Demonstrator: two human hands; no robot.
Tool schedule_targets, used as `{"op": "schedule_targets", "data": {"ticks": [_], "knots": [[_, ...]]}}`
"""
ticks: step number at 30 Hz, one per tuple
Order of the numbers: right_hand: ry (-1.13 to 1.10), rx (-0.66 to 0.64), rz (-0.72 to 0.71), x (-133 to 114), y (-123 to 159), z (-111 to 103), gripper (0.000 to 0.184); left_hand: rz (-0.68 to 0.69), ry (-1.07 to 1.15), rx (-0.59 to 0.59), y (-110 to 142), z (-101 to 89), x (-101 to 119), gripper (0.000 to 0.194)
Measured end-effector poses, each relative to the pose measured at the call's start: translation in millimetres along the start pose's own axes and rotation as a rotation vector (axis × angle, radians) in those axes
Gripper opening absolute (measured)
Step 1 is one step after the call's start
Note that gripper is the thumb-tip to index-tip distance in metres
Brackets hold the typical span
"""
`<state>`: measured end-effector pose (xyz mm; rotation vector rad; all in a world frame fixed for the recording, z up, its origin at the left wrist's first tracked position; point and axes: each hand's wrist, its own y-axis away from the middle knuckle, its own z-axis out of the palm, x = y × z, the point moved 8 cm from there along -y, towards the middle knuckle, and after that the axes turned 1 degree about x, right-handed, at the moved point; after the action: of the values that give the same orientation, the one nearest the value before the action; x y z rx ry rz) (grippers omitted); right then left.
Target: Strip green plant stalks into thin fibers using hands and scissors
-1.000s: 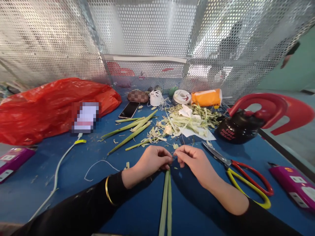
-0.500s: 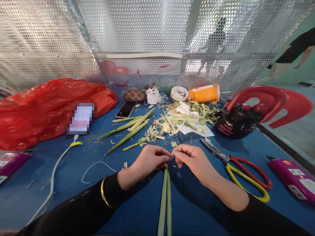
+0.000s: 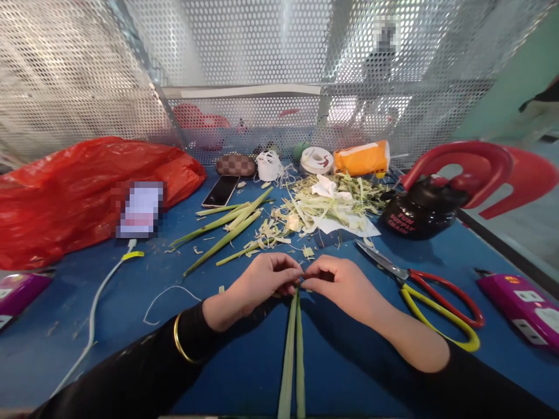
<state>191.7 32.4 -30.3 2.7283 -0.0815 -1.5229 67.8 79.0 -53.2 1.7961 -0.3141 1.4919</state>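
Observation:
Two long pale-green leaf strips (image 3: 288, 355) run from my fingertips down to the near edge of the table, their upper ends close together. My left hand (image 3: 262, 278) is closed in a pinch on those upper ends. Against it, fingertip to fingertip, my right hand (image 3: 343, 285) is pinched too; whatever it holds is too small and hidden to make out. A thin white thread (image 3: 163, 294) curls on the table left of my left wrist. Large scissors (image 3: 404, 273) with one red and one yellow handle lie open beyond my right hand.
Cut green stalks (image 3: 231, 235) and a heap of peelings (image 3: 336, 203) lie beyond my hands. A black jar-like bottle (image 3: 419, 215) stands right; a red plastic bag (image 3: 78, 198) and a cabled phone (image 3: 140, 206) are left. Purple power banks (image 3: 522, 305) flank the table; perforated metal panels rise behind.
My right fingertips have shifted slightly, closing in beside the left ones at the strips' upper ends. The view has tilted a little; the table things stay put.

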Motion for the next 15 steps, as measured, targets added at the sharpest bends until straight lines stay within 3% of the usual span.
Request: {"op": "schedule_targets", "data": {"ticks": [10, 15], "knots": [[-0.092, 0.059, 0.054, 2, 0, -4, 0.017, -0.023, 0.022, -0.005, -1, 1.8, 0, 0.016], [-0.039, 0.143, -0.067, -8, 4, -9, 0.015, -0.026, 0.037, -0.002, 0, 1.7, 1, 0.015]]}}
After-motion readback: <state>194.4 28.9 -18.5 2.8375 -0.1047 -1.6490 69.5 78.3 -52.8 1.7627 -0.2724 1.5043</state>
